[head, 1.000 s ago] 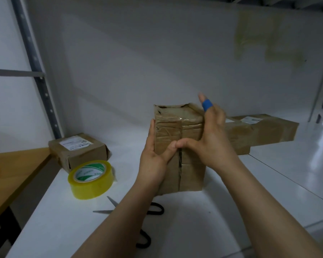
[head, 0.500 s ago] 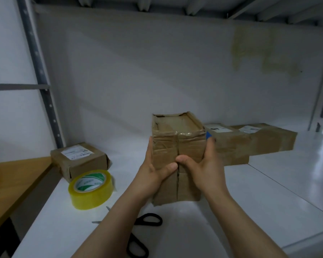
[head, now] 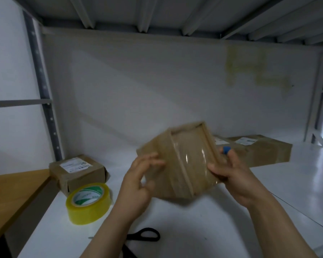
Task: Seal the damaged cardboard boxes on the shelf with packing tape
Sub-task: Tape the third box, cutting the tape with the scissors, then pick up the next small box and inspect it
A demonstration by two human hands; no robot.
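Observation:
A brown cardboard box wrapped in glossy clear tape is lifted off the white shelf and tilted, blurred by motion. My left hand holds its left side, fingers curled over the front face. My right hand grips its right edge, and a blue band shows on one finger. A yellow roll of packing tape lies flat on the shelf to the left. Black scissors lie near the front edge, partly hidden by my left forearm.
A small labelled box sits at the back left beside a wooden surface. Long taped boxes lie at the back right. The white shelf stretches right, with a metal upright at the left.
The box stood upright on the shelf with both hands pressing its front. Now both hands have lifted it and tipped it over, so a taped face turns towards me.

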